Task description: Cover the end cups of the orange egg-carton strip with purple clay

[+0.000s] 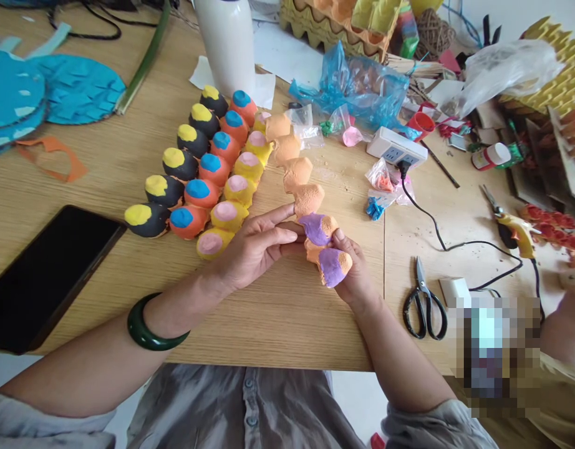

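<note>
An orange strip of egg-carton cups slants over the table, its two nearest cups covered in purple except for orange tips. My right hand grips the near end, thumb beside the purple cups. From the left, my left hand reaches the strip with its fingertips; thumb and fingers are close together at the strip's edge, and what they pinch is too small to make out. Left of the strip lie painted rows: black cups with yellow tops, orange cups with blue tops and yellow cups with pink tops.
A black phone lies at the left; a white bottle stands behind the rows. Black-handled scissors, a power strip with a cord, small bags and a glue gun lie to the right. Another person's arm is at far right.
</note>
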`<action>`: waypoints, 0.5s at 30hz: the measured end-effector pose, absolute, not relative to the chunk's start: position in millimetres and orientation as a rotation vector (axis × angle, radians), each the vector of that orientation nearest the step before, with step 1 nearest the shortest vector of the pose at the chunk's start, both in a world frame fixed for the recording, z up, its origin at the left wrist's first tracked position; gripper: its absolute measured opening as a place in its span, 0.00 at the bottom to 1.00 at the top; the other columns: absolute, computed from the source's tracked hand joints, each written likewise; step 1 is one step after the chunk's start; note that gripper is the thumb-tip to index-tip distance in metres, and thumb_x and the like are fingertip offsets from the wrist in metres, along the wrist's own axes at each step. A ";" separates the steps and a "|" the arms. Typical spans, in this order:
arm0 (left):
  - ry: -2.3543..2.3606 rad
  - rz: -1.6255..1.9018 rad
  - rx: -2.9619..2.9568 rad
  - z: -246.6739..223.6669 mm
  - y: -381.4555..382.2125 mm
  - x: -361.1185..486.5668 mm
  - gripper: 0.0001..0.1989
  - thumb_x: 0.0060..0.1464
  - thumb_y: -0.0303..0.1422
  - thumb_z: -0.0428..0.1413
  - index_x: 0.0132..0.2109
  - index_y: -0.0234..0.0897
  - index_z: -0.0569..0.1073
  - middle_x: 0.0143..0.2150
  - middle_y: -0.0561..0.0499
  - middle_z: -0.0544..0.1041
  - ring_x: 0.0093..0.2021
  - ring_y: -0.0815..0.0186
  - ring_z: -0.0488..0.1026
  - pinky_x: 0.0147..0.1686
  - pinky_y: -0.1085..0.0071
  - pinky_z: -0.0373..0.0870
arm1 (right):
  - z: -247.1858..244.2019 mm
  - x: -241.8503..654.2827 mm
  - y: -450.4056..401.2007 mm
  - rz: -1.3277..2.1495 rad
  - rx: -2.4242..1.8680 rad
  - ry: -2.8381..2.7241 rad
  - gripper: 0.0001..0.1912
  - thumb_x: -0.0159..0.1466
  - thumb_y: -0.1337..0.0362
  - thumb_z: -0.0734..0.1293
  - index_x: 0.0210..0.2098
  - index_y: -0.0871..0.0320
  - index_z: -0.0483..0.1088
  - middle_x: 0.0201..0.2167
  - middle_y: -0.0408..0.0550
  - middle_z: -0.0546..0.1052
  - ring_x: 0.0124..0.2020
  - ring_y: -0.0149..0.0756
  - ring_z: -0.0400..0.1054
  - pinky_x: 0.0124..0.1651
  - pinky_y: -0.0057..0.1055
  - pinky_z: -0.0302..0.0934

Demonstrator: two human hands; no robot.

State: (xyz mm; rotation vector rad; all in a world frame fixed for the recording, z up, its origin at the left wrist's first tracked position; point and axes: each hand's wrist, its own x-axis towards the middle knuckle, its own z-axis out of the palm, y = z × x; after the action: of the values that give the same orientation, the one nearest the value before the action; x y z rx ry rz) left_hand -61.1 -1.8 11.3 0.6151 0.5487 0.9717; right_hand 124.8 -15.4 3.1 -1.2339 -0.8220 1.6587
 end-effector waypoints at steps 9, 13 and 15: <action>0.560 0.950 0.663 9.7 -3.0 -60.2 0.14 0.59 0.36 0.71 0.51 0.37 0.83 0.39 0.49 0.86 0.40 0.65 0.83 0.45 0.70 0.82 | 10.5 123.7 -15.5 1.768 -1.178 -0.808 0.29 0.52 0.33 0.78 0.29 0.53 0.75 0.22 0.39 0.72 0.23 0.30 0.63 0.26 0.29 0.59; 0.597 0.952 0.676 11.2 -2.6 -58.9 0.14 0.58 0.38 0.72 0.47 0.36 0.83 0.38 0.49 0.85 0.40 0.63 0.83 0.45 0.68 0.82 | 11.1 123.8 -16.1 1.782 -1.191 -0.830 0.31 0.51 0.31 0.78 0.29 0.52 0.74 0.23 0.39 0.72 0.23 0.30 0.62 0.27 0.30 0.59; 0.620 0.954 0.674 11.6 -2.7 -58.5 0.14 0.57 0.37 0.73 0.46 0.36 0.82 0.39 0.49 0.86 0.39 0.64 0.83 0.43 0.69 0.81 | 10.0 124.3 -16.0 1.750 -1.222 -0.852 0.32 0.51 0.30 0.77 0.27 0.53 0.73 0.23 0.39 0.71 0.23 0.30 0.61 0.27 0.30 0.59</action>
State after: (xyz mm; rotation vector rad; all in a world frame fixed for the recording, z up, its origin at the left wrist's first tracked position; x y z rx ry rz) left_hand -58.5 -2.7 11.6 0.6742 0.6195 0.9539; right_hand 124.3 -16.0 10.0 -1.2222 -0.8516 1.7495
